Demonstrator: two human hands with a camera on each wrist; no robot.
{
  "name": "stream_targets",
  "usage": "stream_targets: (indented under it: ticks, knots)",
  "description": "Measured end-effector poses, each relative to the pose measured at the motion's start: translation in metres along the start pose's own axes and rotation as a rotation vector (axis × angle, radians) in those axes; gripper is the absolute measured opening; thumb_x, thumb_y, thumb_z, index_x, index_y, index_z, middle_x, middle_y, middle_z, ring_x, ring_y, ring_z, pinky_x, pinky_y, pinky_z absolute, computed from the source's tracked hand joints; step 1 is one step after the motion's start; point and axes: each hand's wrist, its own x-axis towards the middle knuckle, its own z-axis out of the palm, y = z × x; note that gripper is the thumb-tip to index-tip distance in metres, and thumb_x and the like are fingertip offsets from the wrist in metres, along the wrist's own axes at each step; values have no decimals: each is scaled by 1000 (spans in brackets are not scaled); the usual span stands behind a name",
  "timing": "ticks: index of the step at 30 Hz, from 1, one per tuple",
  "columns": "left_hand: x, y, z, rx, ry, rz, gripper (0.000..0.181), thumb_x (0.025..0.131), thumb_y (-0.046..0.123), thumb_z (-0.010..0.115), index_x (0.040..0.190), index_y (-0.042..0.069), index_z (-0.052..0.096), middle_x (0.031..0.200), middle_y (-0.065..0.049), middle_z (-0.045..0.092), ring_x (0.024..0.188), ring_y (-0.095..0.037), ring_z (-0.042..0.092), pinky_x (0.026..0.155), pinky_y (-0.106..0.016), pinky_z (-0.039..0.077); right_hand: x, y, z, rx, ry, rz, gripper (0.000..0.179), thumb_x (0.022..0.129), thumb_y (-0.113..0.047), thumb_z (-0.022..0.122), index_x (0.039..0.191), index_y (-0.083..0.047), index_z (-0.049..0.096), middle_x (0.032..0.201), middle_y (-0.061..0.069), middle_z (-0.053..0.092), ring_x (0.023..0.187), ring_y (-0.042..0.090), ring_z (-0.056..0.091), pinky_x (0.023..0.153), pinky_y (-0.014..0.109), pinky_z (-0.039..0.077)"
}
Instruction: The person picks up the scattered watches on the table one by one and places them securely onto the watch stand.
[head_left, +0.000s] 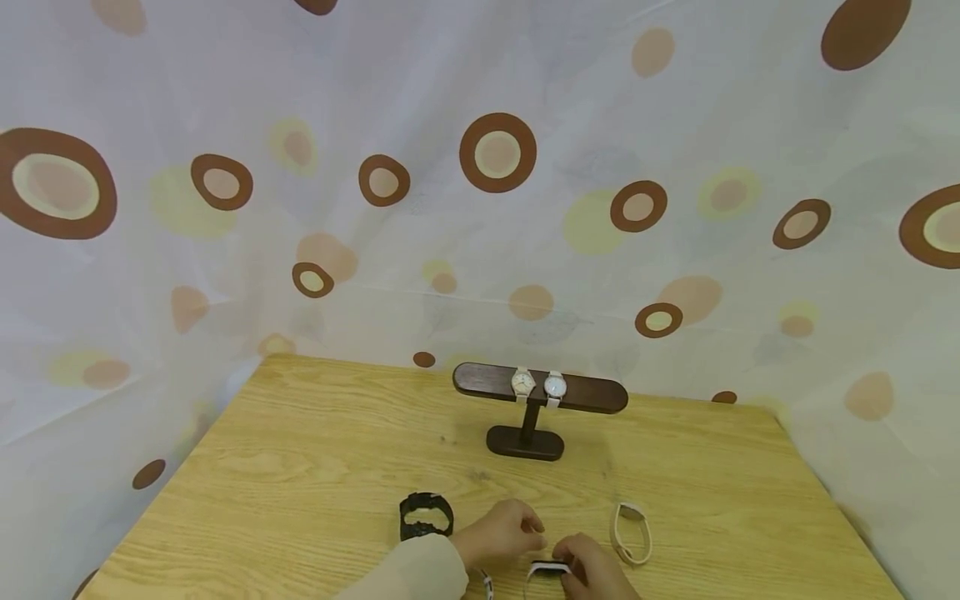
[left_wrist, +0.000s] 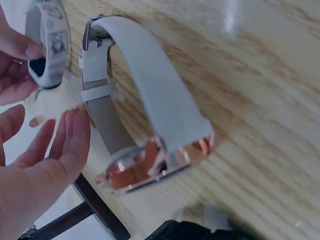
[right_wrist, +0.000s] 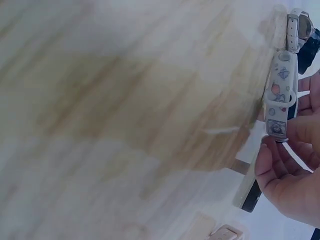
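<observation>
Fingers (right_wrist: 268, 165) of the right hand (head_left: 597, 573) pinch a patterned white band (right_wrist: 281, 80)

The right thumb and fingers are drawn together on the band by its dark display, at the near side of the tabletop (head_left: 322, 433). Just left of it, the left hand (head_left: 504, 532) has its fingers gently bent and partly spread, with nothing in hold. Near them stands a white-strapped watch (left_wrist: 154, 85) with a rose-gold case, its strap looped; whether the left fingertips touch it, I cannot tell. Farther left, a black watch (head_left: 427, 500) rests beside the left sleeve (head_left: 420, 571). Right of the right hand is a pale looped band (head_left: 632, 512). On the far side, a dark stand (head_left: 600, 394) carries two pale-strapped watches (head_left: 522, 383). Behind hangs a spotted cloth (head_left: 420, 83).
</observation>
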Motion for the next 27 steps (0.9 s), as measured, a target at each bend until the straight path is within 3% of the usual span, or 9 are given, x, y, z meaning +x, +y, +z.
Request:
stream_targets:
  ticks: [6,10,16,21,27]
  knots:
    - [-1,1,0,-109,-47,-60,18,90,7,57,98,-5,68,84,-13,67,66,-11,52,57,-22,43,8,-5,3,-30,143,-105,24,78,14,59,96,-2,57,87,10,56,67,-3,41,50,17,41]
    - [0,0,-1,-230,-66,-83,19,93,6,53,98,-5,68,80,-16,67,60,-10,50,53,-19,39,13,-10,1,-62,212,-116,28,78,15,59,97,-6,58,89,7,57,68,-3,43,49,17,42]
    - [1,1,-5,-387,-40,-136,21,95,9,49,96,-2,67,68,-4,60,58,-9,53,54,-18,45,20,-10,-1,-118,269,-126,28,78,12,63,99,-6,58,91,3,59,72,-4,48,55,17,46]
    - [4,-1,-5,-435,1,-163,22,95,5,49,106,-4,65,85,-7,64,67,-10,59,62,-23,53,26,-10,1,-165,341,-157,30,74,14,66,97,-4,59,91,2,61,74,3,53,57,18,49]
    - [8,-4,-4,-468,56,-150,22,91,-1,52,109,-8,62,104,-13,65,88,-19,64,76,-33,57,33,-11,5,-192,461,-118,30,70,14,69,92,-4,62,88,-1,63,75,6,57,59,19,51]
